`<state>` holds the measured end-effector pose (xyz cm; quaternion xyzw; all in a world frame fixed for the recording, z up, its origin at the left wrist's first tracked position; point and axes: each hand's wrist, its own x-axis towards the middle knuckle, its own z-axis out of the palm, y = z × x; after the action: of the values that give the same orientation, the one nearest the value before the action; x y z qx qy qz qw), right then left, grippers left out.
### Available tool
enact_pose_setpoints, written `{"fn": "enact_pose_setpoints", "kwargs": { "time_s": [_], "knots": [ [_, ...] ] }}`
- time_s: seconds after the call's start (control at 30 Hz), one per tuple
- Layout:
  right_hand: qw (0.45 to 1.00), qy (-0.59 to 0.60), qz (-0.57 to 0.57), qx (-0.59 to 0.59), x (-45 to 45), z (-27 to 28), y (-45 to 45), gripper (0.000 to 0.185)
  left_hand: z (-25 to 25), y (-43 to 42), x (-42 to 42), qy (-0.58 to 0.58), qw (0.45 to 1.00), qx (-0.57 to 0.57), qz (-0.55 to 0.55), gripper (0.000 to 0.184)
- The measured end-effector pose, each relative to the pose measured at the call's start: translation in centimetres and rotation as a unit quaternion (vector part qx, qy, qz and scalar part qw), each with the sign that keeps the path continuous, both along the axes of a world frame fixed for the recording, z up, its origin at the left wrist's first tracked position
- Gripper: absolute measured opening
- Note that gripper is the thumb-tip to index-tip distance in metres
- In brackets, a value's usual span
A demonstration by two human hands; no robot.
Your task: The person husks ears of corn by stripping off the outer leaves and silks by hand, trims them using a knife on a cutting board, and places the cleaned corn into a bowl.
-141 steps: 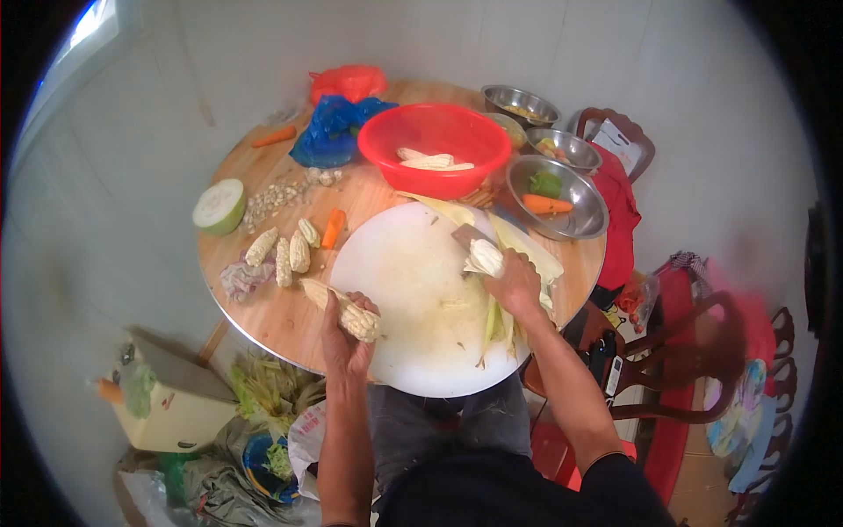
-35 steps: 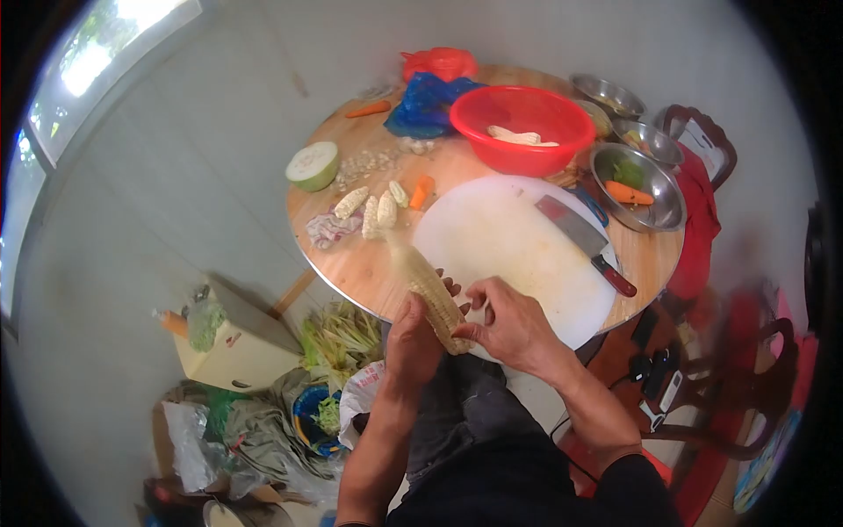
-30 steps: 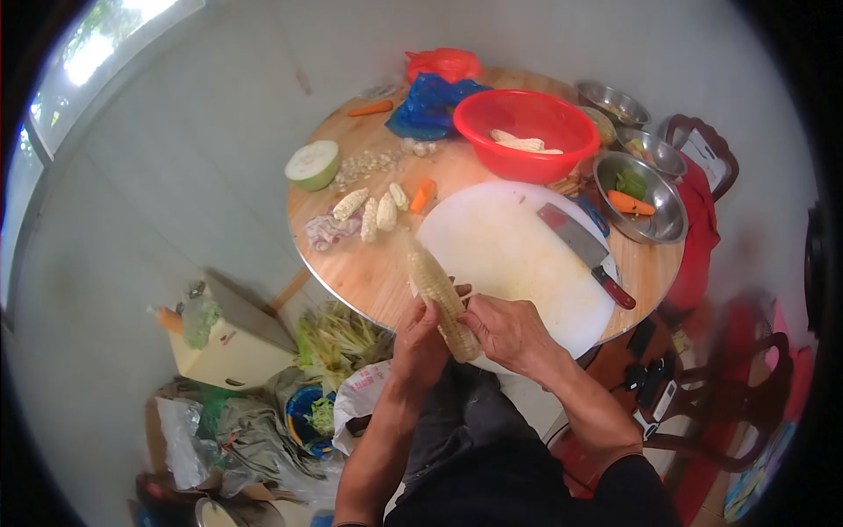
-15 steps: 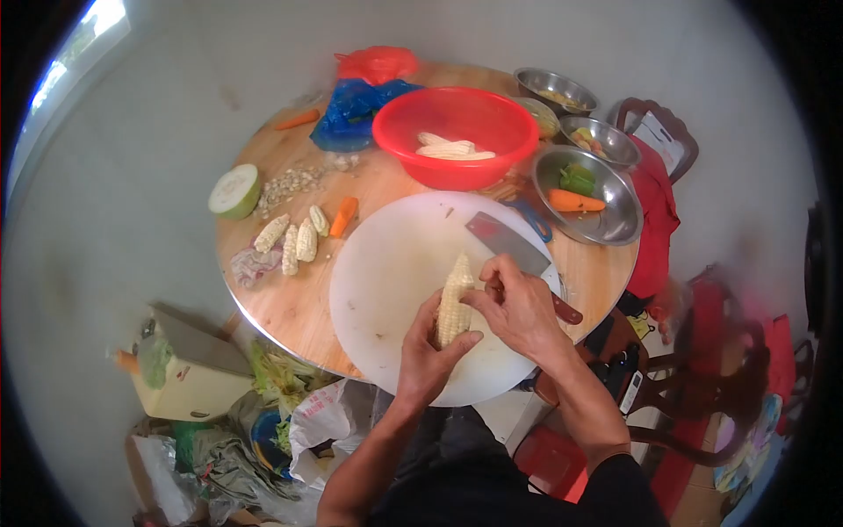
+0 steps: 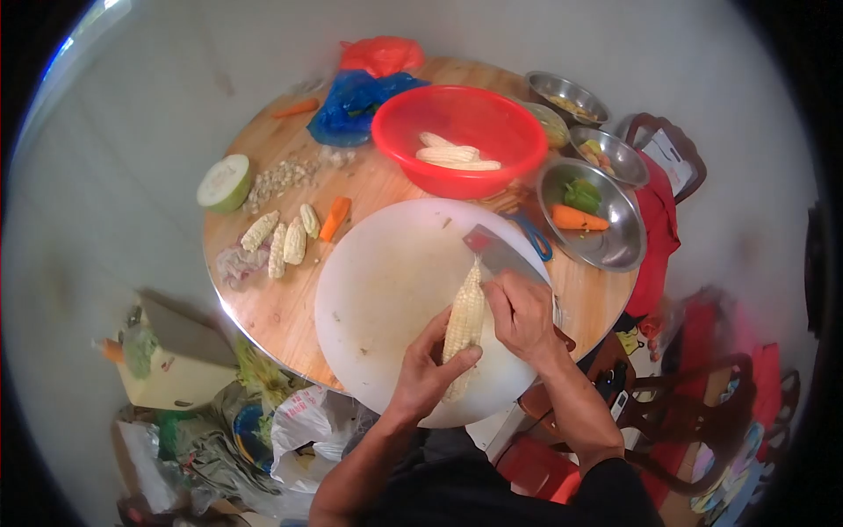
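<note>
A pale, husked corn cob [image 5: 466,321] stands tilted over the round white cutting board [image 5: 378,290], its tip pointing away from me. My left hand [image 5: 428,369] is wrapped around its lower half, thumb across the front. Close to the cob's upper right side is my right hand [image 5: 527,318], fingers curled and pressed together; whatever they pinch is hidden or too small to make out. Behind that hand lies a cleaver [image 5: 502,255] on the board, its handle mostly covered by my wrist. Farther back, a red basin [image 5: 461,180] holds several husked cobs [image 5: 457,156].
Short cobs [image 5: 295,241], a carrot piece [image 5: 335,218], garlic cloves [image 5: 281,183] and a cut gourd [image 5: 223,184] lie on the left of the wooden table [image 5: 290,307]. Steel bowls [image 5: 628,241] of vegetables stand right, beside blue-handled scissors [image 5: 534,237]. A blue bag [image 5: 351,110] lies behind.
The cob has shifted slightly lower in view, showing more of its length. My right hand has moved down and right, from over the cob's upper part to beside it. The camera view has shifted slightly.
</note>
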<state>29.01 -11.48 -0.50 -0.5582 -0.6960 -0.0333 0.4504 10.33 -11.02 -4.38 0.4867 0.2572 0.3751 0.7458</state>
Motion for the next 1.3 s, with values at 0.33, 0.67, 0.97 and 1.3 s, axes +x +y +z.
{"fn": "enact_pose_setpoints", "kwargs": {
  "time_s": [0.33,0.67,0.97,1.3],
  "knots": [
    [0.981,0.169,0.003,-0.092,-1.4,0.7,-3.4,0.006,-0.3,1.5,-1.2,-0.043,0.994,-0.091,-0.031,0.06],
    [0.997,0.004,0.021,-0.071,-2.6,1.3,0.4,0.017,-1.0,2.1,-3.5,-0.078,0.982,-0.088,-0.148,0.071],
    [0.997,-0.011,0.066,-0.039,-3.1,-0.4,-2.6,0.02,-1.4,2.1,-3.1,-0.07,0.982,-0.135,-0.115,0.061],
    [0.986,0.097,-0.001,-0.139,-2.8,-0.1,-4.2,0.017,-2.1,2.7,-2.0,-0.085,0.983,-0.131,-0.1,0.058]
  ]
}}
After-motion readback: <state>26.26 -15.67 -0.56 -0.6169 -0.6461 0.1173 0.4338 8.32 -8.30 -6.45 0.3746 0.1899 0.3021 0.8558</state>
